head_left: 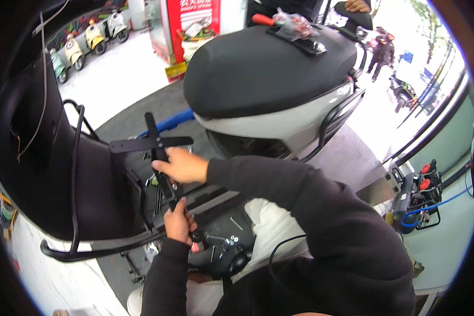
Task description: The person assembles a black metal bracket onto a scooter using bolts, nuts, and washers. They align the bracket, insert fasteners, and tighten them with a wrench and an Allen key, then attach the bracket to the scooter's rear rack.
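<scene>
My right hand grips a black cross-shaped metal bracket near the joint of its flat arms, thumb lying along the stem. Lower down, my left hand is closed around the bracket's stem. A dark rounded end and a small reddish piece show below the left fingers; I cannot make out what they belong to. The bracket is held over the footwell of a scooter, whose black front panel stands to the left. The scooter's black seat lies beyond my right hand.
Bolts and washers lie on the dark mat near my knee. A black tubular guard bar sticks out at the left. A phone and a plastic bag rest on the seat. An air compressor stands at the right; another person's hand shows behind.
</scene>
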`<state>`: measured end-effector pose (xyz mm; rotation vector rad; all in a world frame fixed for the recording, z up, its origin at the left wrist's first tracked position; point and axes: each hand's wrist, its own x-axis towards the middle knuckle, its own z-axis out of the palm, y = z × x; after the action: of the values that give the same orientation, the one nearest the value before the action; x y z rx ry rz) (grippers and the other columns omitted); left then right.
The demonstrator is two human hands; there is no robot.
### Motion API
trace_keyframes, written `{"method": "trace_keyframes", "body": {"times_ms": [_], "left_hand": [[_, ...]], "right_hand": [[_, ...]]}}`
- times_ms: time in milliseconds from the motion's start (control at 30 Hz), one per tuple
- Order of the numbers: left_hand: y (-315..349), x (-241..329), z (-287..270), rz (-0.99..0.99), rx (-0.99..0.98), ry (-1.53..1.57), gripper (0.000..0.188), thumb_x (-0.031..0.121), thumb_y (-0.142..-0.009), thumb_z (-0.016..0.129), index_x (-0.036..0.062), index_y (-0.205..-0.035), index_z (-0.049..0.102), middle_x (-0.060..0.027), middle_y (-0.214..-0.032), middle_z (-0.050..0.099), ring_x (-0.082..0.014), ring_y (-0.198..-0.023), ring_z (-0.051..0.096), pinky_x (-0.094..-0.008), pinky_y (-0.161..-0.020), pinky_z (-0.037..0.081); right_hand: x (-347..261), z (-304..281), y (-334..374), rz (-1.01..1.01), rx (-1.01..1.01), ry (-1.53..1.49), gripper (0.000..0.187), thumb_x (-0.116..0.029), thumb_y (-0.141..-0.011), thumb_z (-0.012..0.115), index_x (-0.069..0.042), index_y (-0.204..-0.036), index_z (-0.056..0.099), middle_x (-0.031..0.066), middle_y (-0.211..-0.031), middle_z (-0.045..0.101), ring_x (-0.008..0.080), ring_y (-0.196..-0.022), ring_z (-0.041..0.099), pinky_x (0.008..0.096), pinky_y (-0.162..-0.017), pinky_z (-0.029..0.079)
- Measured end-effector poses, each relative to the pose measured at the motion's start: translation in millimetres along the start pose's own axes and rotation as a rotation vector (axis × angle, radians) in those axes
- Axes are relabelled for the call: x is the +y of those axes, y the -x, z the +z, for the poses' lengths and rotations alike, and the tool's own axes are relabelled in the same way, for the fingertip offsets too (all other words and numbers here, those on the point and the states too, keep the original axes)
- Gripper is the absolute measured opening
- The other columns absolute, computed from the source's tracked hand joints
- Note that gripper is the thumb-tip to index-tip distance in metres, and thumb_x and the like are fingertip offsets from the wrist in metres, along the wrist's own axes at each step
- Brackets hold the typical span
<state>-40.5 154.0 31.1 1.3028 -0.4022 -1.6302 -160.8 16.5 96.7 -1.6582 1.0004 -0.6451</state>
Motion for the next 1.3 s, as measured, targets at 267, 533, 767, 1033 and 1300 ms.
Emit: {"method": "trace_keyframes", "body": {"times_ms": [267, 533, 767, 1033, 1300], "left_hand": [[-24.6, -16.1, 13.6, -0.023, 0.018, -0.033, 0.035, 0.025, -0.097, 0.074, 0.0116, -0.075, 0.051, 0.0028, -0.063, 0.042, -0.0089, -0.046, 0.039, -0.0267, -0.041, 0.029], [-70.0, -16.0, 45.8, -0.044, -0.075, 0.069, 0.034, 0.027, -0.1, 0.071, 0.0157, -0.077, 0.049, 0.0052, -0.058, 0.038, -0.0088, -0.043, 0.032, -0.0276, -0.041, 0.025], [-101.3, -0.8, 60.7, -0.127, -0.165, 0.11, 0.031, 0.025, -0.102, 0.069, 0.0136, -0.081, 0.05, 0.0057, -0.062, 0.037, -0.0061, -0.046, 0.03, -0.0247, -0.04, 0.024], [-126.4, -6.9, 44.3, -0.25, -0.229, 0.212, 0.03, 0.027, -0.104, 0.068, 0.0143, -0.082, 0.052, 0.0079, -0.062, 0.033, -0.0054, -0.047, 0.028, -0.0227, -0.042, 0.026], [-120.1, -12.8, 37.7, -0.243, -0.173, 0.122, 0.02, 0.024, -0.106, 0.063, 0.0078, -0.096, 0.056, 0.0024, -0.069, 0.043, -0.0116, -0.058, 0.041, -0.0272, -0.052, 0.039]], "right_hand": [[4.5, -57.4, 112.6, -0.323, -0.185, 0.481, 0.048, -0.046, -0.097, 0.068, -0.004, -0.12, 0.069, 0.0155, -0.096, 0.078, 0.0381, -0.09, 0.075, 0.0476, -0.078, 0.057], [51.5, -43.0, 134.9, -0.154, -0.318, 0.469, 0.035, -0.041, -0.101, 0.065, -0.01, -0.117, 0.067, 0.0148, -0.09, 0.076, 0.0393, -0.087, 0.073, 0.0509, -0.079, 0.056], [57.8, -61.2, 130.6, -0.331, -0.213, 0.499, 0.036, -0.039, -0.099, 0.068, -0.008, -0.118, 0.068, 0.0099, -0.082, 0.073, 0.0341, -0.077, 0.072, 0.0464, -0.068, 0.056], [66.5, -72.5, 132.1, -0.349, -0.281, 0.518, 0.037, -0.039, -0.098, 0.07, -0.008, -0.119, 0.069, 0.009, -0.091, 0.075, 0.0331, -0.08, 0.074, 0.0434, -0.07, 0.058], [60.5, -80.4, 133.7, -0.38, -0.266, 0.536, 0.037, -0.037, -0.096, 0.073, -0.008, -0.118, 0.07, 0.0092, -0.093, 0.075, 0.0311, -0.079, 0.074, 0.0406, -0.068, 0.057]]}}
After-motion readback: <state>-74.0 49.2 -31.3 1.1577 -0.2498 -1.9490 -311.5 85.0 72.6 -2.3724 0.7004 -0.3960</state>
